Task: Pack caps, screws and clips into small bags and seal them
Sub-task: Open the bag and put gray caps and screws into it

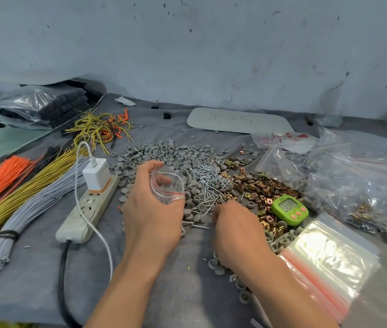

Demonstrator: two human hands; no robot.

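My left hand [150, 207] holds a small clear zip bag [167, 183] with a red seal line, its mouth held open above the grey caps [161, 152]. My right hand [235, 228] lies knuckles up at the near edge of the silver screws [209, 179], fingers curled down into the parts; what they hold is hidden. Brass clips [262, 191] lie in a heap to the right of the screws. A stack of unused zip bags [327, 261] sits at the near right.
A green timer [289, 209] sits among the clips. A power strip [88, 209] with a white charger [96, 175] and cable lies left of my hands. Wire bundles [22, 192] lie at far left. Filled plastic bags [365, 183] pile at the right.
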